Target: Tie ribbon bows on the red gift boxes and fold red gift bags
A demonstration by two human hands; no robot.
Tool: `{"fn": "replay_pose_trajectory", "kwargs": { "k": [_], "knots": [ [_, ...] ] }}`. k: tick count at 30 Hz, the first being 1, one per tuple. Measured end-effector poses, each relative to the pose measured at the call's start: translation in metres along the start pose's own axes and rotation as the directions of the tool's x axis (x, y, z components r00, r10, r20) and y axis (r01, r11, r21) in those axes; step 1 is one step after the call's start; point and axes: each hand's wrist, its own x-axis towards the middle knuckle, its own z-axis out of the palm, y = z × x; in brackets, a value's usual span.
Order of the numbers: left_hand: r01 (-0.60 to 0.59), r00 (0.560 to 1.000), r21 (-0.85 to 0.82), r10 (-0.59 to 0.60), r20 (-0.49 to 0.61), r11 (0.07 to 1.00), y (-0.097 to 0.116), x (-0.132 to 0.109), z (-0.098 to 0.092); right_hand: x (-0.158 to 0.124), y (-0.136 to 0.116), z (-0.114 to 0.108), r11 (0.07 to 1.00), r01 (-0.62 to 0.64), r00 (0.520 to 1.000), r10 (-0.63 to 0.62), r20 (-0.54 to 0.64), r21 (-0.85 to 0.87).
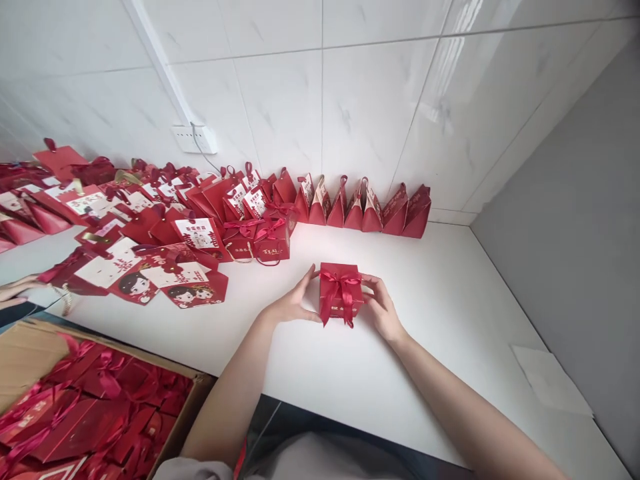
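A small red cardboard gift box, boxy in form (341, 299), sits between the person's left hand (295, 303) and right hand (384, 313), over the middle of the smooth white surface (430, 287); whether its base rests there or is slightly raised cannot be told. The box is deep red, with a squarish top. Pale golden characters mark its front, partly covered by a glossy crimson satin ribbon (345, 283). This ribbon is tied in a bow on the box, its loops spreading to both sides and its tails hanging down the front to about the lower edge.

The grip is clamped on the box from both sides: the left fingers and thumb span its left side, the thumb at the lower front corner, and the right fingers lie against its right side.

Behind it, a row of red triangular paper boxes with loop handles (353, 213) stands near the pale tiled wall (375, 100). At lower left, an open brown cardboard carton (25, 360) holds more red boxes with crimson ribbons (85, 427).
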Motion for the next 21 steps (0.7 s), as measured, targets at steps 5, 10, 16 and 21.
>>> {"fn": "replay_pose_trajectory", "kwargs": {
  "k": [5, 10, 16, 21],
  "knots": [
    [-0.032, 0.999, -0.041, 0.033, 0.036, 0.999, 0.007, 0.012, 0.003, 0.004, -0.007, -0.009, 0.991, 0.104, 0.968, -0.12, 0.221, 0.081],
    [-0.096, 0.994, 0.112, 0.102, -0.048, 0.989, 0.001, 0.035, 0.009, 0.014, -0.004, -0.009, 0.998, 0.034, 0.944, -0.046, 0.328, 0.044],
    [-0.061, 0.927, 0.226, 0.139, -0.348, 0.972, -0.013, 0.052, -0.001, 0.034, -0.022, -0.011, 0.973, 0.21, 0.971, -0.196, 0.14, -0.093],
    [-0.024, 0.87, 0.194, 0.116, -0.479, 0.981, -0.019, 0.047, -0.004, 0.016, -0.119, -0.008, 0.851, 0.516, 0.853, -0.521, -0.032, -0.095]
  ]
}}
